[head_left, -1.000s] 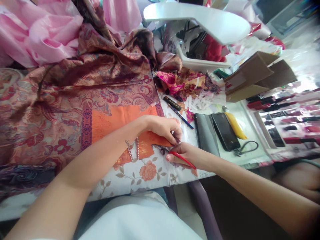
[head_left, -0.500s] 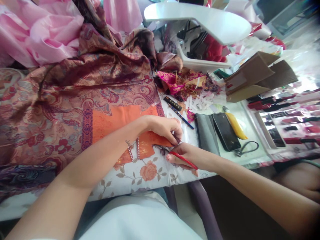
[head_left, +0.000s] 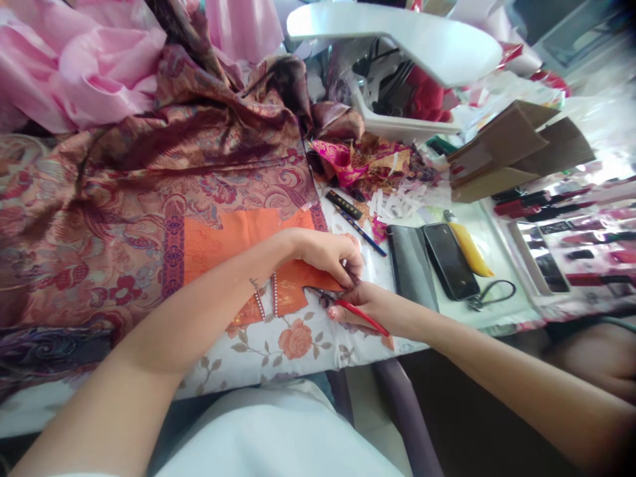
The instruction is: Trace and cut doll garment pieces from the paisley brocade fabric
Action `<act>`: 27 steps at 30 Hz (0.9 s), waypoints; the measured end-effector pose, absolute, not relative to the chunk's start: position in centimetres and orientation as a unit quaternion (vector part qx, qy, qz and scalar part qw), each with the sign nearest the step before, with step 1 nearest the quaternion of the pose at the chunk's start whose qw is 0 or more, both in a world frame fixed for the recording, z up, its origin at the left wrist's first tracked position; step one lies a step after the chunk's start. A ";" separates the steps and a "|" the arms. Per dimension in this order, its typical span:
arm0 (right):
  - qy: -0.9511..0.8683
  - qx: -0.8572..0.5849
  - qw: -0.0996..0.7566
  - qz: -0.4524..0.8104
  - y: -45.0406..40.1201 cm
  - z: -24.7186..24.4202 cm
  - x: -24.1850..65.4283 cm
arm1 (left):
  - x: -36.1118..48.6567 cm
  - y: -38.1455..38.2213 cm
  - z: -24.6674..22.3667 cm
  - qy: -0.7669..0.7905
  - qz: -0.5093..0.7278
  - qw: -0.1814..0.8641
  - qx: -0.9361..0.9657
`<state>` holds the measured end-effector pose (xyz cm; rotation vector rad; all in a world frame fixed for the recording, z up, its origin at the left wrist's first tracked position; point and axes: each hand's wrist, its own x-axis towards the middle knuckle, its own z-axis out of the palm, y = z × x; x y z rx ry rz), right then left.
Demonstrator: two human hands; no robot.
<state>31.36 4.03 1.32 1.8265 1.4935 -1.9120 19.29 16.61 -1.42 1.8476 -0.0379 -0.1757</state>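
R hand (head_left: 372, 301) on scissors (head_left: 365, 318), L hand (head_left: 332, 257) on orange cloth (head_left: 289, 291)

R's fingers wrap the red handles; blades parted slightly at cloth's lower edge, exact gap unclear. L, just above R, pinches cloth's R end, contact pt partly hidden. Cloth spreads left of grip, under L forearm. Rose-print cover (head_left: 295, 341) below; blue pencil (head_left: 368, 238) up & right, blk phone (head_left: 450, 262) farther right.

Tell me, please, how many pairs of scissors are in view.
1: the red-handled scissors, in the right hand, blades at the orange fabric; others may be hidden.
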 end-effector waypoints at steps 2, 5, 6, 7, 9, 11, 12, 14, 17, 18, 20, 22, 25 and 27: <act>0.491 0.587 0.067 -0.640 4.1 1.5 31.5 | 19.3 16.6 -1.3 -0.022 -0.072 0.599 0.797; 0.487 0.568 0.075 -0.659 4.2 1.9 31.7 | 19.3 16.6 -1.3 -0.026 -0.067 0.596 0.800; 0.482 0.568 0.079 -0.662 4.2 2.0 31.7 | 19.3 16.6 -1.3 -0.023 -0.069 0.596 0.800; 0.477 0.572 0.084 -0.662 4.2 2.1 31.7 | 19.3 16.6 -1.3 -0.019 -0.073 0.597 0.799; 0.474 0.578 0.091 -0.658 4.3 2.1 31.7 | 19.3 16.6 -1.3 -0.013 -0.078 0.598 0.797; 0.479 0.583 0.089 -0.651 4.3 2.0 31.6 | 19.3 16.6 -1.3 -0.014 -0.078 0.599 0.797; 0.481 0.584 0.087 -0.648 4.2 1.9 31.6 | 19.3 16.6 -1.3 -0.015 -0.077 0.599 0.797; 0.484 0.587 0.077 -0.645 4.2 1.8 31.5 | 19.3 16.6 -1.3 -0.015 -0.075 0.600 0.796; 0.480 0.596 0.065 -0.640 4.0 1.5 31.4 | 19.3 16.6 -1.3 -0.009 -0.073 0.604 0.793; 0.480 0.600 0.062 -0.637 3.9 1.4 31.3 | 19.3 16.6 -1.3 -0.006 -0.074 0.605 0.793; 0.483 0.601 0.057 -0.634 3.8 1.1 31.3 | 19.3 16.5 -1.2 -0.003 -0.077 0.606 0.792; 0.489 0.597 0.045 -0.634 3.7 1.0 31.4 | 19.2 16.5 -1.1 -0.002 -0.079 0.606 0.791; 0.487 0.582 0.037 -0.650 3.6 1.1 31.7 | 19.2 16.5 -1.0 -0.001 -0.078 0.612 0.787; 0.483 0.568 0.042 -0.665 3.5 1.4 31.9 | 19.2 16.5 -1.1 0.000 -0.077 0.617 0.783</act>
